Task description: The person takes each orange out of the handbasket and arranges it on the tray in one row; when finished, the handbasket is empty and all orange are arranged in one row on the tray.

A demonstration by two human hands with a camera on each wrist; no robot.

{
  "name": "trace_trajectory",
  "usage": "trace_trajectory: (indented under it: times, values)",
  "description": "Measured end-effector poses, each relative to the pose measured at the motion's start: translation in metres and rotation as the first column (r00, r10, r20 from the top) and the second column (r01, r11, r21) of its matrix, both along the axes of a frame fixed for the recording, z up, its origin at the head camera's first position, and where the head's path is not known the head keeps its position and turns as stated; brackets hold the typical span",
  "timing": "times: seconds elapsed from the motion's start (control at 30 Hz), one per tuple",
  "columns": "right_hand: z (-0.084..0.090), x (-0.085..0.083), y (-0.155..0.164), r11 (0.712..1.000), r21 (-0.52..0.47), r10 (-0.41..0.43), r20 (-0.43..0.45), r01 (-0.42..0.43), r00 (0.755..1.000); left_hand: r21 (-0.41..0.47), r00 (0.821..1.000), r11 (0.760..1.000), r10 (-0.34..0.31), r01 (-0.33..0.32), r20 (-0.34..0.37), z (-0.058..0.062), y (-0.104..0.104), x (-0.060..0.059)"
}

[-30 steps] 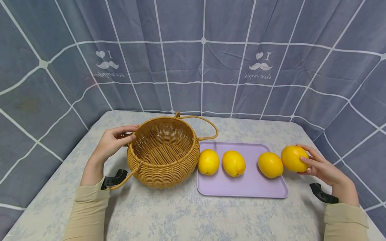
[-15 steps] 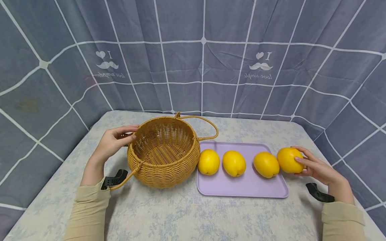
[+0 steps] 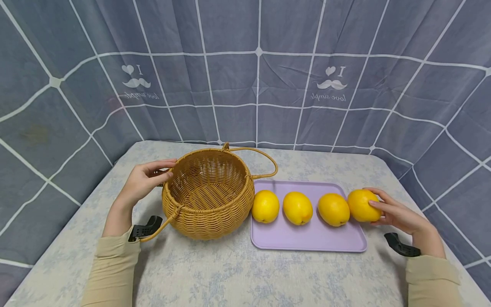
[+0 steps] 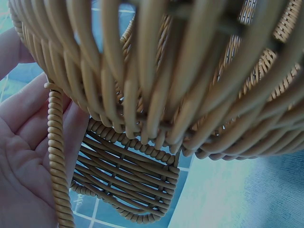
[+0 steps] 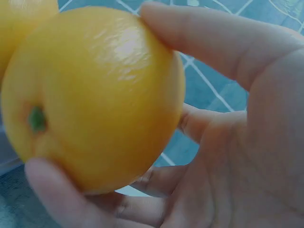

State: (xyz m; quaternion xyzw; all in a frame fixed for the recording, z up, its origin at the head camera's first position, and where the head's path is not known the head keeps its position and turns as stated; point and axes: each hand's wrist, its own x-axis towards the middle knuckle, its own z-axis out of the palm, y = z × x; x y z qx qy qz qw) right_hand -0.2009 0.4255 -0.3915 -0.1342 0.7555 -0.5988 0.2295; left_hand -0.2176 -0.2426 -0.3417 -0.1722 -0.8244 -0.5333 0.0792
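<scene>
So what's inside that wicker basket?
Nothing that shows: the basket looks empty, only its woven floor visible. The near wall hides the front strip of that floor. The left hand holds its rim.

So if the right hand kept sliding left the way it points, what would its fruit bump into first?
Most likely the neighbouring yellow fruit on the purple tray. The right hand holds the outermost fruit at the tray's right edge, very close to or already touching that neighbour; depth makes contact hard to judge.

Head view: from above, looking forward and down across the whole table (image 3: 238,273). Left wrist view: pressed close against the basket (image 4: 180,71), shared with head. Right wrist view: tight on one lemon (image 5: 95,95).
</scene>
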Motion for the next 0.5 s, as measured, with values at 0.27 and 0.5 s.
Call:
trace_trajectory:
  times: [0.27,0.5]
  values:
    - [0.0,-0.003,-0.011,0.998,0.066,-0.016,0.009,0.015,1.0,0.016,1.0,1.0,-0.009,0.009,-0.001,0.0,0.0,-0.001]
    - [0.003,-0.003,-0.021,0.984,0.159,-0.076,-0.011,0.077,0.997,0.02,1.0,1.0,-0.01,0.01,0.001,0.0,0.0,-0.001]
